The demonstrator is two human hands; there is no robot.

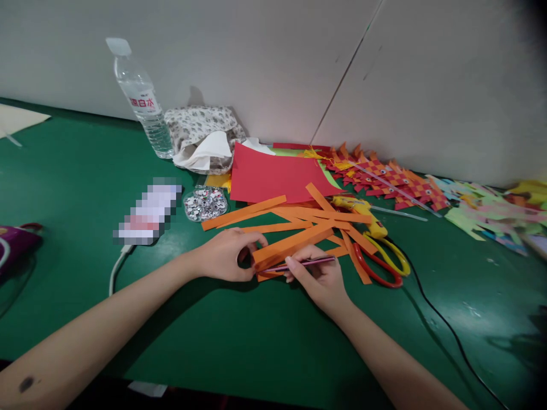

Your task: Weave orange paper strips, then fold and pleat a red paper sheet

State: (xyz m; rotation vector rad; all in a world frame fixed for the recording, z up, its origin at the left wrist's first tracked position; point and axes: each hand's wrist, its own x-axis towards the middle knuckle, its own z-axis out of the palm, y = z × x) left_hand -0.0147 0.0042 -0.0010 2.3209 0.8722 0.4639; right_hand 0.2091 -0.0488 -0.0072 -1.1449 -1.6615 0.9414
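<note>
**Orange strip [294, 244] held at the front of a green table [239, 347]**

In the head view, the left hand [226, 254] curls over the near left end of the orange strip, thumb and fingertips pinching it. The right hand [320, 279] has a slim pen-like tool [318, 261] pressed between thumb and fingers, its shaft lying along the strip's lower edge. More loose strips [354, 259] fan out behind and to the right, crossing one another.

Of the containers, a small clear pack [205, 203] holds many black-and-white craft eyes. Behind it sits a patterned pouch [205, 121], a white tissue [216, 149] poking out of its front. Beside the pouch stands a clear bottle [141, 97] with a white cap and a label with red characters; how full it is cannot be made out.

Red paper [273, 173] partly covers light green sheets by the wall, and woven red-and-orange fish shapes [397, 182] overlap one another to the right. A yellow glue gun [374, 219] lies partly under the strips; of the scissors [378, 279], the red and yellow handles show, but the blades are hidden. A mosaic covers the phone [149, 213], which has a white cable plugged in. The purple object [19, 250] is cut off by the left edge. Fingers hide the tool's tip, so whether it touches the paper is unclear.
</note>
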